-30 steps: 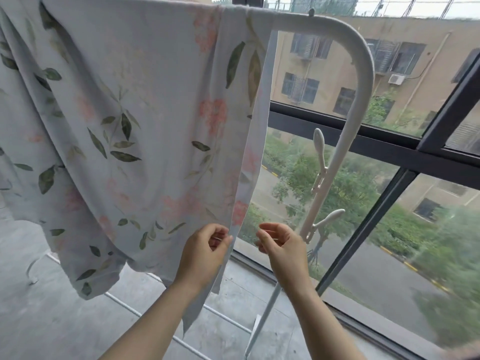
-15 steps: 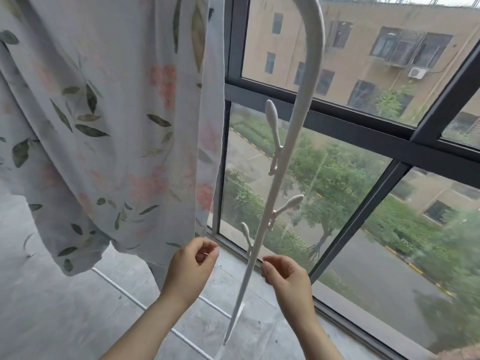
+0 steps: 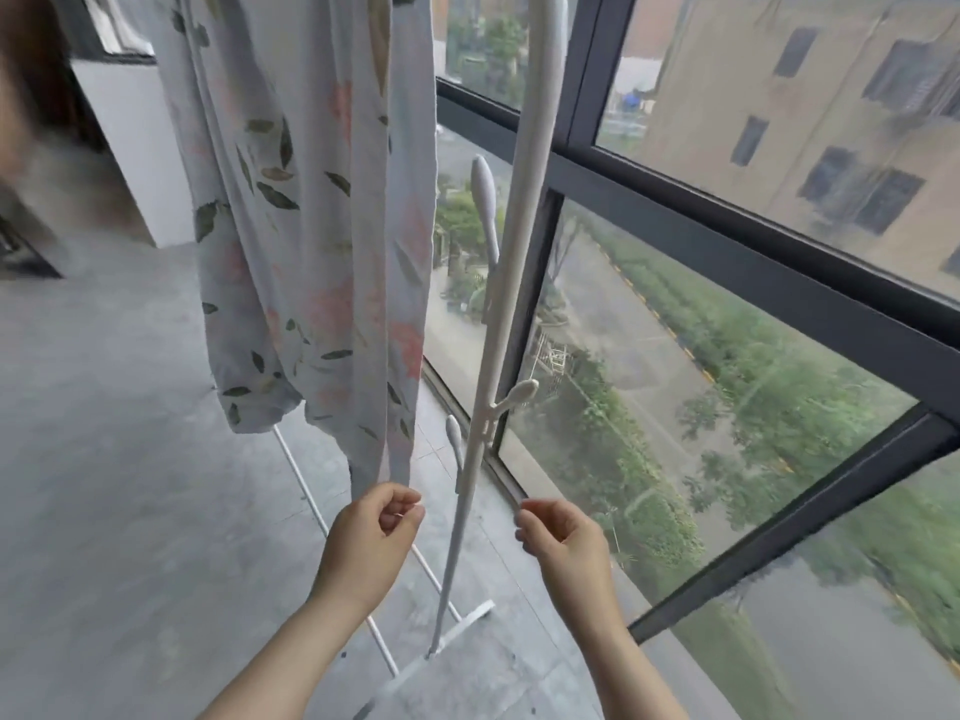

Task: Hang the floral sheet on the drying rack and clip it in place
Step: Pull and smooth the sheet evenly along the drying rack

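Left hand (image 3: 371, 543) pinches floral sheet (image 3: 311, 252) — right hand (image 3: 563, 543) curled.

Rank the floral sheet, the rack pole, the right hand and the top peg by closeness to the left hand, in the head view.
1. floral sheet: its hem is at the fingers of the left hand.
2. rack pole: just to the right, between the hands.
3. right hand: beyond the pole.
4. top peg: high up the pole.

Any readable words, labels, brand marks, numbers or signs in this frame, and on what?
None can be read. The white floral sheet with green leaves bears only a printed pattern, the white metal drying rack shows no mark, and the tan building outside the window is too blurred to show any sign.
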A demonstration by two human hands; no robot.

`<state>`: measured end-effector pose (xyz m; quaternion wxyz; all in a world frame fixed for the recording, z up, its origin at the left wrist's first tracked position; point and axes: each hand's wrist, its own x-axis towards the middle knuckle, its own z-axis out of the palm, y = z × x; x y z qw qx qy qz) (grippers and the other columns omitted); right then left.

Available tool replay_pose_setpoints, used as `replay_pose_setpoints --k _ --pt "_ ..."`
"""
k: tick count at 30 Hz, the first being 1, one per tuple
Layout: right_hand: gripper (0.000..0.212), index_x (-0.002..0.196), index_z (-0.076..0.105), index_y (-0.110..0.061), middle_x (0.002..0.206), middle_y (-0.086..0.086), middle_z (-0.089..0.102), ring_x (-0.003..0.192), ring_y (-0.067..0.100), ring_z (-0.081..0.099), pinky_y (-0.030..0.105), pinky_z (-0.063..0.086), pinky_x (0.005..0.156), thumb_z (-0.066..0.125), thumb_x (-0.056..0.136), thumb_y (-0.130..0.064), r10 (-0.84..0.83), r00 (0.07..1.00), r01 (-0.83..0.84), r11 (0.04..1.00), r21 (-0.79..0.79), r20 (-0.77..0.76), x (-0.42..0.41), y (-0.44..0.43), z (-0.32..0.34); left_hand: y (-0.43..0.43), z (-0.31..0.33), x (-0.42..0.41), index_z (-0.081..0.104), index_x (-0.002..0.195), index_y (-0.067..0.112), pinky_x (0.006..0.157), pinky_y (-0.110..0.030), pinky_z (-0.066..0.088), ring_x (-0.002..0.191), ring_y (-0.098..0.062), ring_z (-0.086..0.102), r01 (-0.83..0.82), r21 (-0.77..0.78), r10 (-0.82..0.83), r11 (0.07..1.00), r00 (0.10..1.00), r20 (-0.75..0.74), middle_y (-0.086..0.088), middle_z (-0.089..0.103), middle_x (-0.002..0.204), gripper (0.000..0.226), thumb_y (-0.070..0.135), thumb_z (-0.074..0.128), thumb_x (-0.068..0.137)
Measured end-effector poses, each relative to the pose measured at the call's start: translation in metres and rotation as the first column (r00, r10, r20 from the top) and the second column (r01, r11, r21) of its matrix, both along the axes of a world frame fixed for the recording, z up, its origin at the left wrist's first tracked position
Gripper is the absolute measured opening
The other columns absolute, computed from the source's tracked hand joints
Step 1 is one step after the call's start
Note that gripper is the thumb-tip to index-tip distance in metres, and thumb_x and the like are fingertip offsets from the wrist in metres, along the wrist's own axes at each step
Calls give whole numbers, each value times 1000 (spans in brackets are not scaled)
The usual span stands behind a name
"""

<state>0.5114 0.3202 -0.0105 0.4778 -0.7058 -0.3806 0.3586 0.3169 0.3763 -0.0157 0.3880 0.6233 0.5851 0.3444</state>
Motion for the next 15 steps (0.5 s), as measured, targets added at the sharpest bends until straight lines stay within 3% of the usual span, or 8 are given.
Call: replay_pose_setpoints --k 6,15 --pt "11 89 71 -18 79 -2 74 75 12 71 37 58 79 64 87 -10 45 999 -45 999 -19 12 -4 -6 0 -16 -7 -9 67 88 23 68 -15 46 81 -7 63 -60 -3 60 998 998 23 10 70 85 4 19 66 87" --pt "12 87 71 -18 78 1 74 74 16 71 37 59 77 64 87 -8 179 984 -179 984 -20 -1 23 6 -18 -37 -27 3 67 83 24 62 -7 43 72 -1 59 -237 -26 238 971 971 18 10 69 80 8 17 67 86"
